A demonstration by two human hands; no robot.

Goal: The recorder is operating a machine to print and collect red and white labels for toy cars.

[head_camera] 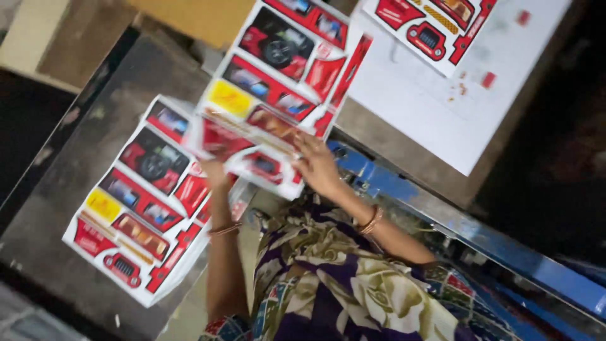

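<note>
I hold up a printed card sheet (pixel 278 82) with red, black and yellow toy-car panels on a white ground. My left hand (pixel 216 172) grips its near-left corner, fingers partly hidden behind the sheet. My right hand (pixel 315 165) pinches the near edge, fingers spread on the printed face. The sheet is blurred and tilts away from me. Just left of my left forearm, a stack of matching printed sheets (pixel 136 211) lies on a dark grey table (pixel 82 139). Both wrists wear bangles.
Another printed sheet (pixel 435 25) lies on a large white board (pixel 442 107) at the upper right. A blue metal frame (pixel 442 211) runs diagonally under my right arm. My floral garment (pixel 341 284) fills the bottom centre. A brown board (pixel 196 16) sits at the top.
</note>
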